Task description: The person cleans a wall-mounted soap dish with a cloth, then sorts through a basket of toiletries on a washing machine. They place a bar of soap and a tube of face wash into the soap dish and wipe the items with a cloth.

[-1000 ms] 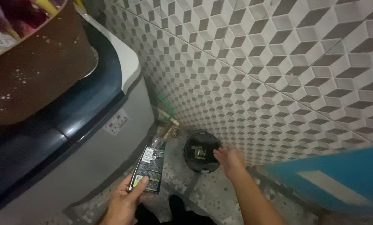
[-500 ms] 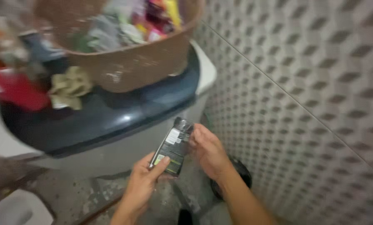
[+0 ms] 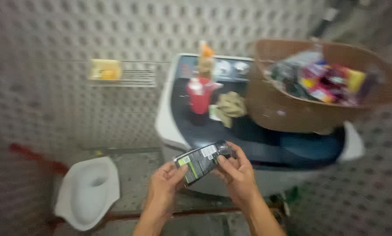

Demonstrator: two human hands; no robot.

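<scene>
I hold a small dark sachet (image 3: 201, 161) with a white label and green patches in both hands, in front of a washing machine (image 3: 253, 131). My left hand (image 3: 166, 183) grips its lower left end with the thumb on top. My right hand (image 3: 236, 175) pinches its upper right end. The view is blurred by motion.
On the machine's dark lid stand a brown tub (image 3: 309, 96) full of coloured packets, a red bottle (image 3: 199, 94), an orange-topped bottle (image 3: 206, 59) and a crumpled cloth (image 3: 230, 106). A white floor toilet pan (image 3: 89, 190) lies at the lower left. A wire rack (image 3: 121, 74) with a yellow item hangs on the tiled wall.
My view has swung left from the wall and black floor bin to the machine top. My right hand came off the bin area and took the sachet's upper end.
</scene>
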